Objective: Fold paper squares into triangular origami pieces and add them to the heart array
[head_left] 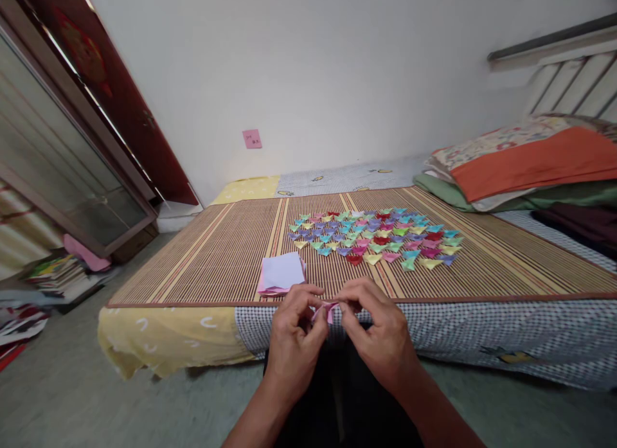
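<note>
A small folded pink paper (330,312) is pinched between both hands, just in front of the bed's near edge. My left hand (299,332) grips its left side with thumb and fingers. On its right side, my right hand (376,319) holds it between thumb and fingertips. Just beyond my left hand lies a stack of square paper sheets (283,271), pale lilac on top with pink beneath. Farther back, several small folded paper pieces (380,240) in many colours stand in rows on the striped mat (231,249).
Folded bedding (530,159) and dark cloth (583,226) lie at the bed's right. A pink note (251,139) is on the wall. Books (60,272) are piled on the left beside a glass-panelled cabinet (72,139). The bed's front edge runs just beyond my hands.
</note>
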`<state>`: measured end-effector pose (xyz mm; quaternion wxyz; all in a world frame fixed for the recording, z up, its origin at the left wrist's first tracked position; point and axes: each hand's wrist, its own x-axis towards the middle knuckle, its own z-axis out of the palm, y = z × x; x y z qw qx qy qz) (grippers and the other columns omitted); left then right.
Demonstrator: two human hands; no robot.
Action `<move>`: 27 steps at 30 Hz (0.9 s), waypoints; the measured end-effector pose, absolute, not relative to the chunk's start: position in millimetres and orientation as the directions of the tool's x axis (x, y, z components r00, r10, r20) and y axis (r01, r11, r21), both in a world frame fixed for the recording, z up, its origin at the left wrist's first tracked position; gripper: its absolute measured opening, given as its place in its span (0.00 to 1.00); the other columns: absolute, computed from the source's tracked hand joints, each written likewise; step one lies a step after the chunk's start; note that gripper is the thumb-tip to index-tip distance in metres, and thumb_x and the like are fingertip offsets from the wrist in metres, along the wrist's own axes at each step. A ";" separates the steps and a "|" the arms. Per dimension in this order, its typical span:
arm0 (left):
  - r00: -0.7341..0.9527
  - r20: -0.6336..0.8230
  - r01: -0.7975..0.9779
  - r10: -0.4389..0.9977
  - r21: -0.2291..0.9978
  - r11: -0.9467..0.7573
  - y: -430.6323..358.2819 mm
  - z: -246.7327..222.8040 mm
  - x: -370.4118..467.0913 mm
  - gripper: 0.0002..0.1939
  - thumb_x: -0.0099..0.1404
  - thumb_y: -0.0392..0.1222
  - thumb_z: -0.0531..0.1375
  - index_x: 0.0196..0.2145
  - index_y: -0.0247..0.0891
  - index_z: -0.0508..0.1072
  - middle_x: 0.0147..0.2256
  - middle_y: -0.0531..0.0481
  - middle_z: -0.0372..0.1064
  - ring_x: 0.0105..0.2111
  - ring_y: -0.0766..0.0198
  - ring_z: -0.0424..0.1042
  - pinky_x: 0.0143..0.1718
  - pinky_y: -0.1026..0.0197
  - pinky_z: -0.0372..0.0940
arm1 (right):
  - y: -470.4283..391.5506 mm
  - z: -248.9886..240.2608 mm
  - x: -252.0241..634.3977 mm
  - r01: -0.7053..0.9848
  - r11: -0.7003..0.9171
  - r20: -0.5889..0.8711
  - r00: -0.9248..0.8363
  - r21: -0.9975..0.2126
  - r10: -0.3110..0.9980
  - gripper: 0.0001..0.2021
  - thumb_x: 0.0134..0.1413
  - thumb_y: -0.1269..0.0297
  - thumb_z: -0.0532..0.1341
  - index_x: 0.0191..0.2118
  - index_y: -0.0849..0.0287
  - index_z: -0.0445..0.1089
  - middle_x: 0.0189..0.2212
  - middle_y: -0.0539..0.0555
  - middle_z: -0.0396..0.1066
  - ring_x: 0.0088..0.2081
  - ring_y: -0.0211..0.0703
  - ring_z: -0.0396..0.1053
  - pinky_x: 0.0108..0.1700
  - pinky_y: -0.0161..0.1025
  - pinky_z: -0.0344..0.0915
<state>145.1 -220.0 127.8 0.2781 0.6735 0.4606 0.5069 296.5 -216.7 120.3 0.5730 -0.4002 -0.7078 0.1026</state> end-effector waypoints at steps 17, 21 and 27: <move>0.111 0.493 0.374 0.863 0.784 -0.496 -221.4 127.3 145.3 0.07 0.69 0.33 0.61 0.33 0.40 0.76 0.43 0.47 0.73 0.38 0.62 0.72 0.36 0.63 0.65 | -222.4 126.1 301.3 0.505 0.611 0.659 -0.108 -0.609 0.745 0.09 0.61 0.79 0.58 0.36 0.57 0.70 0.34 0.53 0.71 0.37 0.45 0.71 0.40 0.42 0.67; 0.141 0.472 0.321 0.870 0.810 -0.492 -221.8 126.8 146.0 0.07 0.71 0.35 0.59 0.33 0.39 0.75 0.42 0.46 0.73 0.41 0.60 0.74 0.40 0.60 0.67 | -222.8 129.8 302.7 0.493 0.611 0.647 -0.119 -0.620 0.753 0.08 0.60 0.77 0.61 0.36 0.57 0.72 0.37 0.55 0.71 0.40 0.47 0.71 0.42 0.44 0.68; 0.148 0.459 0.309 0.876 0.820 -0.482 -222.2 130.0 146.8 0.05 0.70 0.35 0.59 0.35 0.39 0.74 0.45 0.45 0.73 0.43 0.59 0.74 0.42 0.59 0.68 | -222.7 130.7 302.7 0.537 0.626 0.684 -0.118 -0.566 0.720 0.08 0.59 0.77 0.60 0.34 0.57 0.71 0.36 0.55 0.70 0.40 0.49 0.69 0.43 0.46 0.67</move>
